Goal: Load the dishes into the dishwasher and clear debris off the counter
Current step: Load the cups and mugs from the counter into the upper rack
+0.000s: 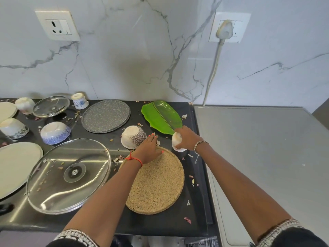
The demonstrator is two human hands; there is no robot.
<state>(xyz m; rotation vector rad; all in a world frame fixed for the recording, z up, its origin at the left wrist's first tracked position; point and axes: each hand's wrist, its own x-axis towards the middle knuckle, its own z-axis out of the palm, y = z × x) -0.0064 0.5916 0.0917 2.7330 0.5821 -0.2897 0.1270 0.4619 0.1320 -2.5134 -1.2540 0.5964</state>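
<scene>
two hands out: my left hand [148, 148] lies flat, fingers straight, on the tan plate [158, 186]; my right hand [186, 138] grips a white cup [176, 141].

A white marble-patterned wall [124, 50] with grey veins is standing behind the grip and filling the upper half of the view. Far up and to the left of the grip, a white socket plate [57, 25] is showing its pin holes and a switch. Above the grip and a little to its right, a second socket plate [229, 26] is carrying a stained white plug [224, 29]. A pale cord [213, 68] is hanging from that plug down the wall, ending up and right of the grip. Directly right of the grip, a flat grey top [258, 148] is spreading outward; what it belongs to cannot be told.
</scene>
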